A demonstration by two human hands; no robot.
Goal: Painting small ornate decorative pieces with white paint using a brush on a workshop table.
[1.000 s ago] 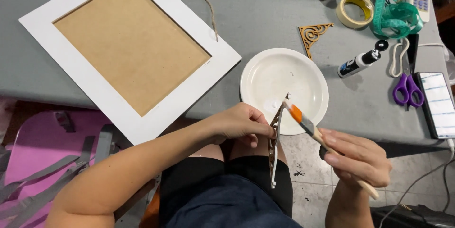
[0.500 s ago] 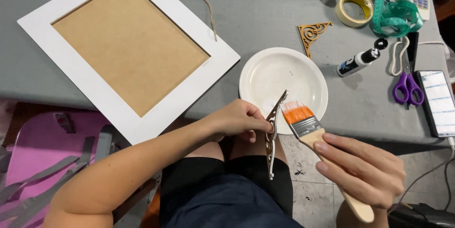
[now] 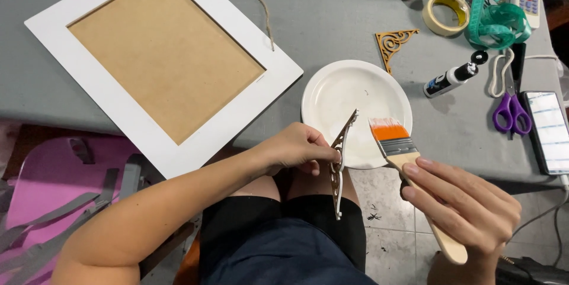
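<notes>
**Hands, brush and fretwork bracket at the worktop edge**

We hold the work with both hands, set apart from each other over the lap. Our left hand (image 3: 296, 150) is closed by the fingertips on a thin fretwork bracket (image 3: 339, 163), which stands on edge and nearly upright, its top corner over the near rim of the white plate (image 3: 332, 92). The side facing the brush looks white; the edge shows brown wood.

Our right hand (image 3: 465, 208) is closed around the pale wooden handle of a flat paintbrush (image 3: 396, 143). The brush has a metal ferrule and orange bristles with white tips. The bristles lie over the near right part of the plate, just beside the bracket; we cannot tell whether they touch it.

The plate rests on the grey worktop (image 3: 332, 18), at its near edge. To its left lies a large white picture frame (image 3: 118, 122) with a brown backing panel, set at an angle and overhanging the edge. Beyond the plate lies a second fretwork bracket (image 3: 394, 42), unpainted brown. To the right of the plate lie a small glue bottle (image 3: 448, 79) on its side, purple-handled scissors (image 3: 511, 107) and a phone (image 3: 548, 131). Farther back lie a roll of masking tape (image 3: 444, 13) and a green measuring tape (image 3: 496, 19). A pink chair (image 3: 53, 190) stands below, at our left.
</notes>
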